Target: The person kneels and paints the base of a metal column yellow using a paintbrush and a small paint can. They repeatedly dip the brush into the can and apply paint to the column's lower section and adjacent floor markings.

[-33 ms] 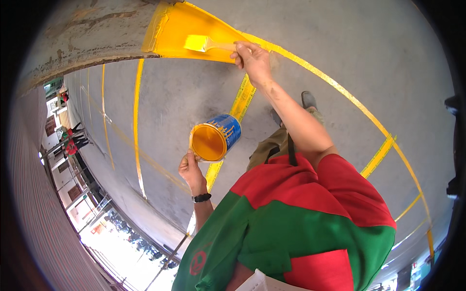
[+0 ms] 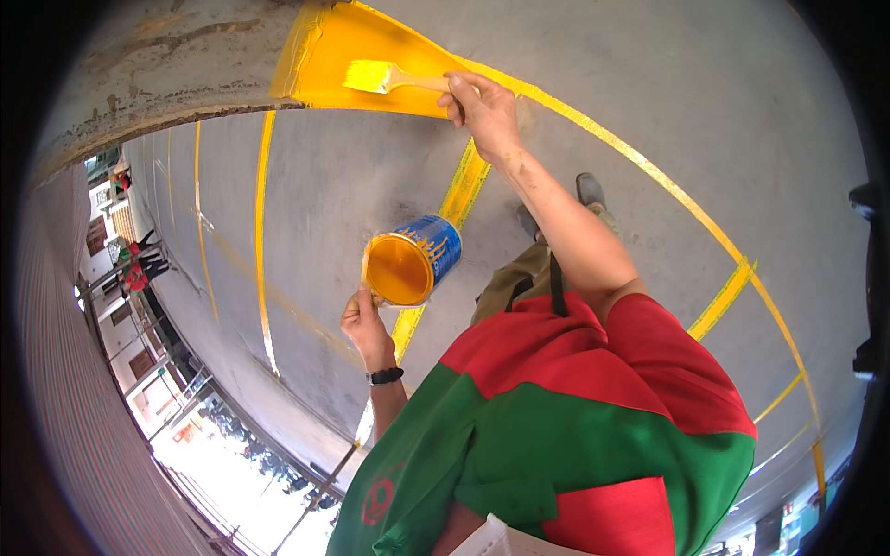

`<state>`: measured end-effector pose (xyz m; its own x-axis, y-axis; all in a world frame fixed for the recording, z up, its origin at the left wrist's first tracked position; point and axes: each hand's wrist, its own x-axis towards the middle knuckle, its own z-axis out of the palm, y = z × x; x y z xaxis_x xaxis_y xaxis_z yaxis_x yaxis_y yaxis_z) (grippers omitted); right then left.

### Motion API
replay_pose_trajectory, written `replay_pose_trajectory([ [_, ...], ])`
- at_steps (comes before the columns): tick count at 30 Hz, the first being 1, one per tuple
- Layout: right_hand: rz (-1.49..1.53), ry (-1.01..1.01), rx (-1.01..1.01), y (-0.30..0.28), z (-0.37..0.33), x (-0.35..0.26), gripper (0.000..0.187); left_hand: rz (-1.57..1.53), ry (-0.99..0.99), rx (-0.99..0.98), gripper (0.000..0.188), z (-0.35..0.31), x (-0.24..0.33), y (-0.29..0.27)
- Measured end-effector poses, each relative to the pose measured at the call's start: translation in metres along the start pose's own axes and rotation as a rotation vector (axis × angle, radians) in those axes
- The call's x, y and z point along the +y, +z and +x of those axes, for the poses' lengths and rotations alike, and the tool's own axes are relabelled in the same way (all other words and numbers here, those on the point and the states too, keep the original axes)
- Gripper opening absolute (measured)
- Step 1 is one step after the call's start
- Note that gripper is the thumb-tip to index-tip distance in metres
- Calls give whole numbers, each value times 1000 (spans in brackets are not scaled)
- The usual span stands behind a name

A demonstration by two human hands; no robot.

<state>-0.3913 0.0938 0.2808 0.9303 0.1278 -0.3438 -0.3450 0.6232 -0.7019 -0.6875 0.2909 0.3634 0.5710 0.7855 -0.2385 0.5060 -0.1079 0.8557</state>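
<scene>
Your right hand [image 2: 487,116], in the head view, grips the brush [image 2: 397,82] by its handle, bristles over the yellow patch [image 2: 371,37] near its lower edge; your left hand [image 2: 366,326] pinches the tilted blue tin [image 2: 436,246] beside its open mouth.

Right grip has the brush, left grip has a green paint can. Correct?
Not green: the head view shows the paint can is blue with orange flames. The right grip does have the brush, and the left grip has the can.
</scene>
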Motion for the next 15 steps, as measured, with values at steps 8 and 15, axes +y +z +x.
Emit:
replay_pose_trajectory([
  [8,-280,132,-106,11,40,-25,28,-50,-36,31,32,-17,29,21],
  [15,-110,50,-158,4,55,-16,23,-32,-67,104,30,-30,52,43],
])
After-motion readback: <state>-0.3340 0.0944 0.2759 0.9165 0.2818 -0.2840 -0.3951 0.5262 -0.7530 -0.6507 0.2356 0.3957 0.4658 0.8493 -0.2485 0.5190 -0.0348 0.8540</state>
